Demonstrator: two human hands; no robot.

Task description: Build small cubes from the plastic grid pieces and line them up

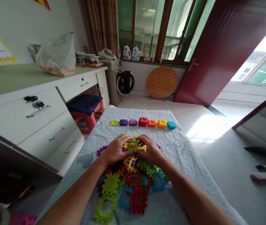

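Note:
Above a heap of interlocking plastic building tiles, both hands meet at a green window-shaped tile (133,145). My left hand (115,151) grips its left edge between thumb and fingers, and my right hand (151,151) grips its right edge. Yellow tiles show partly behind it. Just below lies a yellow-orange window tile (130,163). Nearer me the heap spreads into a solid green tile (110,183), a green frame tile (105,209), a red tile (139,200) and a blue frame tile (158,182). A purple tile (101,150) sits beside my left hand.
Small stacks sorted by colour form a row across the cloth-covered table (184,156), including a red stack (143,121) and a blue stack (171,125). To the left stand a white desk (53,122) and a red stool (88,120). Behind are a washing machine (113,78) and round tabletop (162,82).

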